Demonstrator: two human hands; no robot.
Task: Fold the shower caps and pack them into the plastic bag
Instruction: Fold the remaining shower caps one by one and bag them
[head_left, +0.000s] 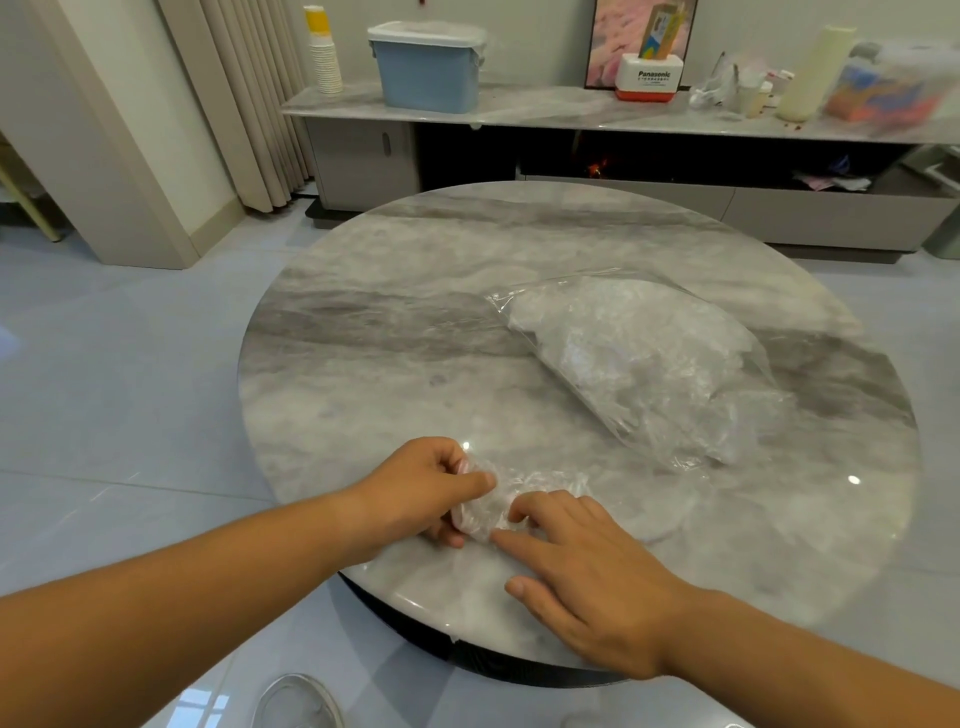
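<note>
A crumpled clear shower cap (540, 486) is being worked at the near edge of the round marble table (415, 338), held between both hands. It is gripped by the left hand (415, 493), with the thumb (480, 482) laid over the top and the fingers curled underneath. The right hand (587, 566) is laid flat and loose on the table, its fingers only slightly bent. Its fingertips (519, 512) are pressed onto the cap and nothing is clasped. Further in and towards the table's right side, well apart from the hands, a clear plastic bag (639, 364) is seen lying on its side, already bulging with white crinkled caps. Its mouth is turned towards the table's middle. Beyond the table's far edge a long low cabinet (571, 111) is lined up along the wall. A blue lidded bin (428, 73), a stack of paper cups (324, 57) and a white-and-red box (649, 78) are stood on it. Beyond the table's far left, pale curtains (249, 104) are hung.
</note>
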